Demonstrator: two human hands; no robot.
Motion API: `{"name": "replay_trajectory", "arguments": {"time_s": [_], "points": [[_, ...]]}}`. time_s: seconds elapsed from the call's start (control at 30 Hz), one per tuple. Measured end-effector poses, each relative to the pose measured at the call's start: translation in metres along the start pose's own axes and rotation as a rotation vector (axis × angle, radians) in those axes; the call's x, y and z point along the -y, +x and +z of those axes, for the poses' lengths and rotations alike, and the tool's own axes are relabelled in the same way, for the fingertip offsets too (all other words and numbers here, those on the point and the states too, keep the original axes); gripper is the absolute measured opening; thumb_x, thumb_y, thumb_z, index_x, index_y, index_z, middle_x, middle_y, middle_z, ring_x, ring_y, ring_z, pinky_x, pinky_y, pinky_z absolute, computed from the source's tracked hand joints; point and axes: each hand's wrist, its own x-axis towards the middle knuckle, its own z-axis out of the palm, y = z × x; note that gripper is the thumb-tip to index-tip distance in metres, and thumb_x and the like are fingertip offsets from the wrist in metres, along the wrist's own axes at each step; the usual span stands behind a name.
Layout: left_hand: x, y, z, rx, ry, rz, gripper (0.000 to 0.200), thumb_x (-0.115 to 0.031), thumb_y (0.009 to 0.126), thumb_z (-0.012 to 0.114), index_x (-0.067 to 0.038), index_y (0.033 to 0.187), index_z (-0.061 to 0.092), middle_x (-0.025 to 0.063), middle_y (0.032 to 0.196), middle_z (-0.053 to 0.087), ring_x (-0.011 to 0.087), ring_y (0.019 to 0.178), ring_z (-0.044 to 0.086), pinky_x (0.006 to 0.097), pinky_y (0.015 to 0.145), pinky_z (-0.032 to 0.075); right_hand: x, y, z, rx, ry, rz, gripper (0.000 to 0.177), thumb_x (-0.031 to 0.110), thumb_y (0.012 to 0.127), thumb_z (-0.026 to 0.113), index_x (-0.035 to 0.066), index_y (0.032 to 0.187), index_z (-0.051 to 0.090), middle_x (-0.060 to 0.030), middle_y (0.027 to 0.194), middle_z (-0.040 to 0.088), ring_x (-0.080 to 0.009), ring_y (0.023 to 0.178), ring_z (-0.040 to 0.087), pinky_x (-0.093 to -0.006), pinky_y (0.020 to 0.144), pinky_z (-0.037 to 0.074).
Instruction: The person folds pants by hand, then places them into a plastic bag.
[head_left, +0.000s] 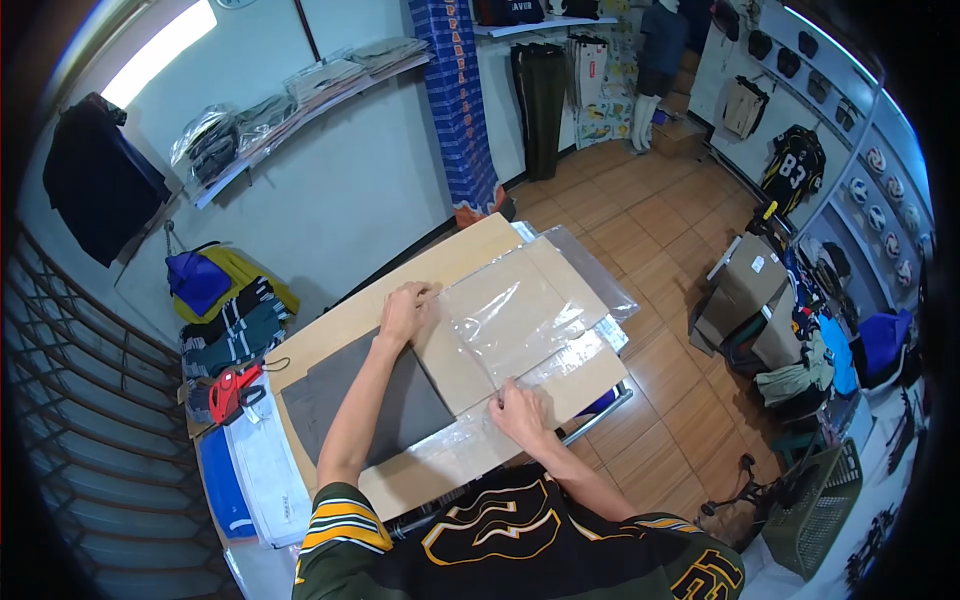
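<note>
A clear plastic bag (515, 315) lies flat on the light brown table (480, 245), with a brown cardboard sheet (440, 365) showing through and beside it. My left hand (405, 310) is closed at the bag's far left corner, its fingertips pinching the edge. At the bag's near left corner, my right hand (521, 414) is closed with the fingers curled on the plastic. Left of the cardboard lies a folded dark grey garment (360, 405), beneath my left forearm. Another clear plastic sheet (595, 270) sticks out past the table's far right end.
A red tape dispenser (234, 393) rests on white plastic packs (268, 470) at the left, near a blue pack (224, 485). Folded clothes (235, 325) are stacked behind it. An open cardboard box (740, 290) and a green crate (812, 515) stand to the right.
</note>
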Motion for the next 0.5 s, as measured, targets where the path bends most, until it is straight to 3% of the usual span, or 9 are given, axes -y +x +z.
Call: {"name": "replay_trajectory", "arguments": {"time_s": [0.27, 0.37, 0.47, 0.5], "points": [[0.015, -0.082, -0.049, -0.093, -0.028, -0.070, 0.039, -0.010, 0.085, 0.069, -0.005, 0.122, 0.063, 0.0188, 0.124, 0.062, 0.0368, 0.120, 0.057, 0.0444, 0.102, 0.045, 0.006, 0.021, 0.001, -0.015, -0.174, -0.083, 0.025, 0.018, 0.082, 0.065, -0.001, 0.097, 0.064, -0.0266, 0.080, 0.069, -0.0455, 0.078, 0.068, -0.0578, 0.073, 0.052], [0.018, -0.119, -0.056, -0.139, 0.099, -0.116, 0.051, -0.021, 0.087, 0.069, -0.014, 0.135, 0.056, 0.0143, 0.144, 0.048, 0.0370, 0.137, 0.041, 0.0520, 0.113, 0.030, 0.010, 0.041, 0.005, -0.052, -0.201, -0.139, 0.023, 0.018, 0.081, 0.067, 0.000, 0.095, 0.063, -0.0244, 0.079, 0.069, -0.0449, 0.077, 0.068, -0.0575, 0.072, 0.052], [0.028, -0.143, -0.043, -0.150, 0.230, -0.149, 0.057, -0.027, 0.088, 0.068, -0.015, 0.142, 0.052, 0.0150, 0.147, 0.045, 0.0366, 0.141, 0.036, 0.0569, 0.115, 0.024, 0.008, 0.068, 0.019, -0.138, -0.199, -0.255, 0.021, 0.017, 0.080, 0.068, 0.002, 0.094, 0.062, -0.0218, 0.080, 0.069, -0.0443, 0.077, 0.068, -0.0566, 0.072, 0.051], [0.036, -0.145, -0.038, -0.125, 0.188, -0.154, 0.061, -0.033, 0.089, 0.066, -0.019, 0.146, 0.049, 0.0146, 0.152, 0.040, 0.0370, 0.145, 0.030, 0.0623, 0.116, 0.018, 0.008, 0.076, 0.024, -0.203, -0.190, -0.331, 0.021, 0.016, 0.081, 0.068, 0.002, 0.095, 0.062, -0.0209, 0.081, 0.069, -0.0440, 0.077, 0.068, -0.0558, 0.071, 0.051]]}}
